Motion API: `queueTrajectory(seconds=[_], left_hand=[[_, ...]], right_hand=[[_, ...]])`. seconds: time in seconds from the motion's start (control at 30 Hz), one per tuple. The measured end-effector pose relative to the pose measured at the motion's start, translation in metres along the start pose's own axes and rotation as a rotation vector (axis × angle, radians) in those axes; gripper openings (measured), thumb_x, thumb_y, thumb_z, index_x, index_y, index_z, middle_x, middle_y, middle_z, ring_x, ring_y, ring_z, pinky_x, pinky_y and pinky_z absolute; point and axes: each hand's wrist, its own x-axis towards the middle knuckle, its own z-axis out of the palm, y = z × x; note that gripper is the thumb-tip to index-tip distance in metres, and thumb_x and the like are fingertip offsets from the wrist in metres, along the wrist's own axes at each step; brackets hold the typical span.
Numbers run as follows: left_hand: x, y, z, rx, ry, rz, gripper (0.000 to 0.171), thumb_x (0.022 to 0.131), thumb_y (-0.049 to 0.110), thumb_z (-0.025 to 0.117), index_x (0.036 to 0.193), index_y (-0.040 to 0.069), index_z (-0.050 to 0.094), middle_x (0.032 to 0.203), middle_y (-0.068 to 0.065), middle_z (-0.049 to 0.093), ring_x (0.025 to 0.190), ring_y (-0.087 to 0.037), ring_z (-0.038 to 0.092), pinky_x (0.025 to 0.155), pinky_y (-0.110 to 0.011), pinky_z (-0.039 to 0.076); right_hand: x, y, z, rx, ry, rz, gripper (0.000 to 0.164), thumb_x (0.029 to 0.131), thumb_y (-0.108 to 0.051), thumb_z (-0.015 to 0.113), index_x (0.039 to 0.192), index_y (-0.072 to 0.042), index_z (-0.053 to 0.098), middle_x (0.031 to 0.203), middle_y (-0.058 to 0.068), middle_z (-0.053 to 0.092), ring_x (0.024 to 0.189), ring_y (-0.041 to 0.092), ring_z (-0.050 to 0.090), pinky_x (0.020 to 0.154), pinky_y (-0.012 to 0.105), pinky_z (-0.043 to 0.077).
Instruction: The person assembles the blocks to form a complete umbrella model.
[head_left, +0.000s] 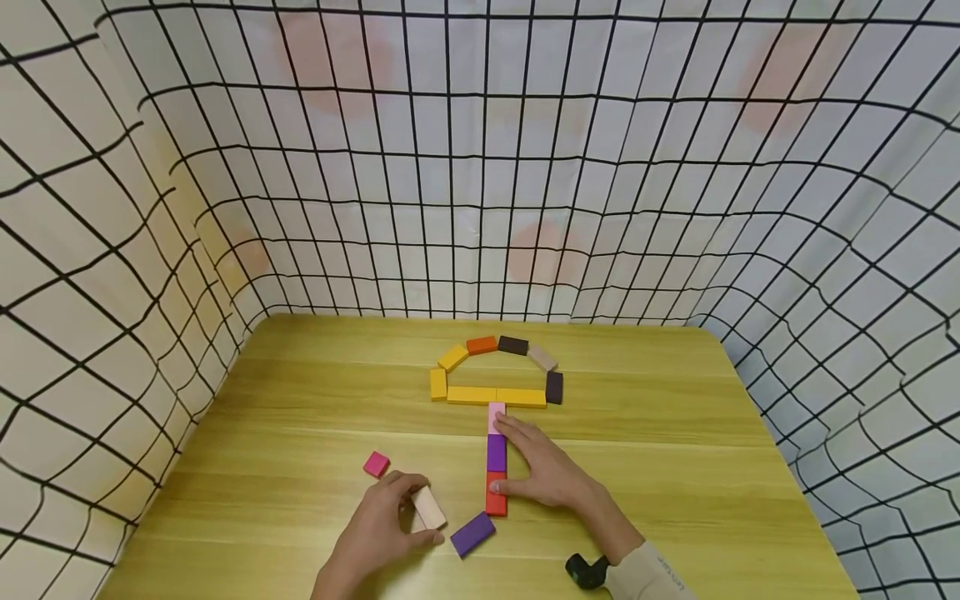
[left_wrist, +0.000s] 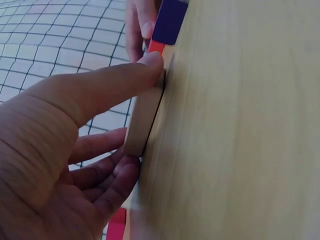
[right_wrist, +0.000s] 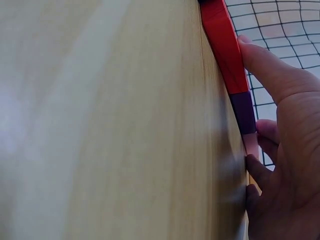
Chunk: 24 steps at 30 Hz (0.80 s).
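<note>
My left hand (head_left: 375,525) spans two pale wooden blocks (head_left: 431,507) lying side by side, thumb at the near end and fingers at the far end. In the left wrist view, thumb and fingertips pinch a pale block (left_wrist: 144,117) along its length. My right hand (head_left: 551,473) spreads over a straight column of blocks. Its thumb touches the red block (head_left: 496,503) and its fingertips rest at the light pink block (head_left: 496,409), with a purple block (head_left: 497,453) between. A loose purple block (head_left: 472,534) lies tilted between the hands.
Two yellow blocks (head_left: 472,395) form a bar above the column. Beyond it curves an arch of yellow, orange (head_left: 482,345), black (head_left: 513,345) and pale blocks. A magenta block (head_left: 377,464) lies beyond my left hand. Black-grid white panels (head_left: 465,183) enclose the wooden table (head_left: 675,467).
</note>
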Motion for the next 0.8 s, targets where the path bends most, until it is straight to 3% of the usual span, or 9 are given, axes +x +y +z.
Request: queueTrajectory(seconds=[0.53, 0.8], left_hand=[[0.0001, -0.0004, 0.0051, 0.005, -0.028, 0.105, 0.068, 0.068, 0.043, 0.096, 0.123, 0.014, 0.069, 0.115, 0.009, 0.064, 0.099, -0.008, 0.06, 0.088, -0.031, 0.056], [0.0013, 0.0009, 0.0084, 0.018, -0.023, 0.086, 0.067, 0.071, 0.054, 0.092, 0.122, 0.017, 0.07, 0.115, 0.01, 0.063, 0.099, -0.006, 0.057, 0.087, -0.028, 0.055]], right_hand=[[-0.0004, 0.0028, 0.0029, -0.005, 0.006, -0.017, 0.102, 0.086, -0.072, 0.067, 0.165, -0.025, 0.025, 0.171, -0.004, 0.025, 0.157, 0.028, 0.025, 0.125, 0.054, 0.029], [-0.0003, -0.0004, 0.0003, 0.002, 0.003, 0.001, 0.102, 0.085, -0.07, 0.069, 0.165, -0.026, 0.025, 0.171, -0.004, 0.026, 0.158, 0.028, 0.025, 0.125, 0.055, 0.028]])
